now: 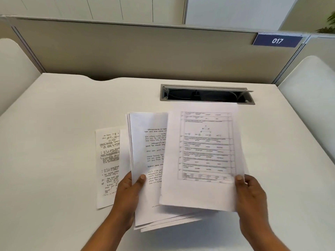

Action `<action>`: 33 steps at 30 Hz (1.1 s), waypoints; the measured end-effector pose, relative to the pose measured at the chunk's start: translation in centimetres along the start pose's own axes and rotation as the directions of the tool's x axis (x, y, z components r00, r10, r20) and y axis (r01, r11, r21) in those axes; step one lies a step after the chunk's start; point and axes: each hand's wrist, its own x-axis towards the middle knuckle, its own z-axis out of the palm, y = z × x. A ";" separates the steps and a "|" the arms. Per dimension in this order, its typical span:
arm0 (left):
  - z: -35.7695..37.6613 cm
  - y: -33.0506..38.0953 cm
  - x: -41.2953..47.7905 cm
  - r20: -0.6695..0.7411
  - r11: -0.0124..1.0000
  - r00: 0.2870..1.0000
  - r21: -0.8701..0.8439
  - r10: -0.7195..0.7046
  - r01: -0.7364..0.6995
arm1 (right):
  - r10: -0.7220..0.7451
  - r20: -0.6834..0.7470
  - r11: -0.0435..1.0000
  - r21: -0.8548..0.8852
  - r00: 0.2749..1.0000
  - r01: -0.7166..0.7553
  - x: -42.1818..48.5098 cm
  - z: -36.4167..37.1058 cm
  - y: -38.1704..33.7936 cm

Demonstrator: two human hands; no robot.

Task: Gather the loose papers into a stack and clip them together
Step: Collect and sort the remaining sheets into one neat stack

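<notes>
White desk [54,124], left grip [126,192] pinching fanned stack [146,160], right grip [250,191] pinching printed sheet [203,156]

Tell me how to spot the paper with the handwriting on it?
Find the white desk, then the papers fanned near its front edge. The handwritten sheet lies flat at the far left, partly under the stack in the left hand. Only it has pen scribbles; the others are printed.

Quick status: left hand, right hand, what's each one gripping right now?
Left hand: closed on the fanned stack of papers, thumb on top.
Right hand: closed on the single table-printed sheet, held at its right edge.
</notes>
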 end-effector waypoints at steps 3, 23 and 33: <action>0.5 0.2 -0.3 0.011 1.000 1.000 0.005 -0.011 0.011 | -0.023 0.062 0.999 -0.042 0.998 0.026 -0.5 1.0 0.1; 2.1 2.3 -1.8 0.135 0.999 0.991 0.032 0.008 -0.012 | 0.224 0.409 0.948 0.121 0.885 -0.296 1.7 1.6 -2.3; 2.7 3.7 -1.5 0.133 0.998 0.990 0.027 0.046 -0.050 | 0.090 0.499 0.977 0.122 0.862 -0.172 1.8 2.4 -3.8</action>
